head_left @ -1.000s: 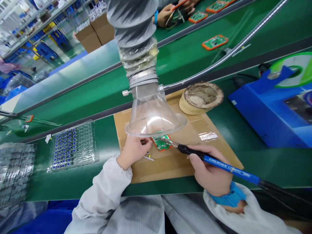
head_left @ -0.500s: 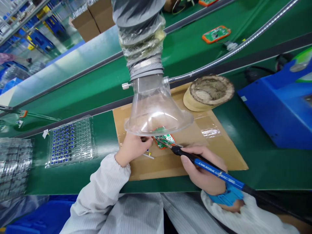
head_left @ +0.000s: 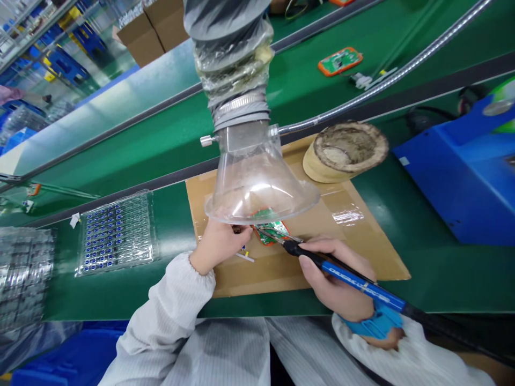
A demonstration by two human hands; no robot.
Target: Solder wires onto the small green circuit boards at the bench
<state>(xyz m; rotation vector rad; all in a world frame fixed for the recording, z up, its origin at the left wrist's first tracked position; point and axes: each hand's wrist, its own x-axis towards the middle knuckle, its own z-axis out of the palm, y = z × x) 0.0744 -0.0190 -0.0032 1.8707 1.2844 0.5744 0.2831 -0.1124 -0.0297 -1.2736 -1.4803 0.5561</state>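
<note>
My right hand is closed around a blue and black soldering iron, whose thin metal tip reaches left over a green circuit board in an orange frame. The board lies on a cardboard sheet, its far part seen through a clear fume hood. At the board's left edge my left hand is closed in a pinch. What its fingertips hold is too small and partly hidden to tell. Below them a small white stick-like piece with a yellow spot lies on the cardboard.
A clear tray with rows of small blue parts stands at left, beside stacked trays. At right are a round crusted pot and a blue machine. Another orange-framed board lies on the green conveyor belt behind.
The orange-framed board and the white piece beside it on the belt have shifted left. Both my hands and the soldering iron have stayed almost still.
</note>
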